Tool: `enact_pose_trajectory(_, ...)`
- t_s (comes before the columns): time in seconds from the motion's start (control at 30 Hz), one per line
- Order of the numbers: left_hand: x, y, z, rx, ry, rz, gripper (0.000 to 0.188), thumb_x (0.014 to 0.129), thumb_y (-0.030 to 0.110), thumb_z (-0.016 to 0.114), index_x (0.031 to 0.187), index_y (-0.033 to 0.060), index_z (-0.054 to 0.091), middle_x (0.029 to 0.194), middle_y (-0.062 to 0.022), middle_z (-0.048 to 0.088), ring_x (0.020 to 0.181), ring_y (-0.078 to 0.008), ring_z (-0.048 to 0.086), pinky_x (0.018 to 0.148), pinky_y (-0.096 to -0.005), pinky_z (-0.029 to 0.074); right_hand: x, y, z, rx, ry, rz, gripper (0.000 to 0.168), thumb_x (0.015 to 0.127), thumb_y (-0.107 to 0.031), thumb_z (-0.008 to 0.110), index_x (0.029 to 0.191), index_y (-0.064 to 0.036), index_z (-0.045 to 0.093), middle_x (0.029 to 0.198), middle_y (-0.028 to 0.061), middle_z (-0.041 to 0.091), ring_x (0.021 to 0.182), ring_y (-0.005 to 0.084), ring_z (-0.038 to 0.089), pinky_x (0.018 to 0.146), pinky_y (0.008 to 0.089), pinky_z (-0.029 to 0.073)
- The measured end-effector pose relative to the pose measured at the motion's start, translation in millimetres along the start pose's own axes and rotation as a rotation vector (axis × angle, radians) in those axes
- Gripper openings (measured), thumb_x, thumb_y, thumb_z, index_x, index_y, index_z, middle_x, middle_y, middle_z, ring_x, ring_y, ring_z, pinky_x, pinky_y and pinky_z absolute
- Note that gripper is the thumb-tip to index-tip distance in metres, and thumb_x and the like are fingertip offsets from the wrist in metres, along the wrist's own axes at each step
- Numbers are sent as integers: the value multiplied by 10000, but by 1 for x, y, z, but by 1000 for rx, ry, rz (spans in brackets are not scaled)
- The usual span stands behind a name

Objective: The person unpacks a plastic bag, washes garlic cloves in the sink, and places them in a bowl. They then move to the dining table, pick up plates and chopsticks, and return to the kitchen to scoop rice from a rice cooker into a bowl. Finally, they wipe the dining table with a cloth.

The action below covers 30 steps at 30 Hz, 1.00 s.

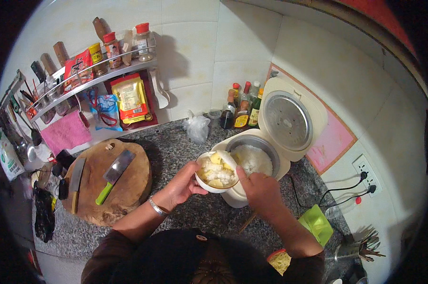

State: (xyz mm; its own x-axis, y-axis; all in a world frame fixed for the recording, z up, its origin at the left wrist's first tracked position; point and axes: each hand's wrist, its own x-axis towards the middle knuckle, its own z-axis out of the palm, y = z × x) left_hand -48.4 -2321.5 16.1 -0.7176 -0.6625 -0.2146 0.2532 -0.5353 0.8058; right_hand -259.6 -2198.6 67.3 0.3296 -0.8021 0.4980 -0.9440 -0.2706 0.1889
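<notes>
My left hand [181,184] grips the side of a white bowl [214,190] that holds white rice and yellow chunks, perhaps potato. In my right hand [258,190] is a white rice paddle [228,160], its blade over the bowl, on the rice and chunks. The bowl is held at the near left rim of an open rice cooker [280,164]. White rice [254,159] lies in the cooker's metal inner pot, and the lid [288,120] stands raised behind it. The hand hides most of the paddle's handle.
On the left, two cleavers [118,167] [77,181] lie on a round wooden chopping board [135,184]. Sauce bottles [241,115] and a clear plastic bag [197,128] stand behind the cooker. A green plastic container [317,225] is right of my forearm, below plugged cords [329,191]. A spice rack [103,76] hangs upper left.
</notes>
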Motion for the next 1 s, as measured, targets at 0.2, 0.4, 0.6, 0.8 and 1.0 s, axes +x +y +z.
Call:
enact_pose_trajectory(0.2,-5,-7,-13,15,81,32,377,892,288,443,1179,43,431,1043,-138,591,863,-235,651,607,-329,588,4,-20,7,-61,67,-227,468,703,-100,555,1152,30,572,665,40,471,573,189,517,491,334,424)
enact_pose_trajectory(0.4,-10,-8,-12,28,110,98,352,886,226,425,1184,38,409,1052,-149,571,855,-249,648,596,-340,594,7,-20,17,-25,32,-295,450,711,-111,566,1145,6,575,667,35,466,572,192,526,509,336,432)
enact_pose_trajectory(0.6,-14,-8,-24,28,72,167,379,891,219,445,1203,10,389,1048,-144,569,865,-234,644,580,-332,596,27,-10,-24,176,-65,41,314,812,-118,556,1118,-73,610,686,70,581,549,187,569,477,324,429)
enact_pose_trajectory(0.8,-21,-8,-19,27,18,184,344,897,173,446,1199,17,394,1042,-137,570,840,-217,648,571,-337,604,40,12,-10,1375,-565,693,214,855,-166,571,999,-29,651,595,-37,466,486,38,372,423,217,278)
enact_pose_trajectory(1.0,-23,-16,-31,32,18,221,339,896,153,416,1208,24,393,1053,-144,567,852,-226,647,585,-333,605,43,33,-6,1461,-804,765,206,853,-183,580,966,-31,660,593,-33,461,477,37,370,402,197,242)
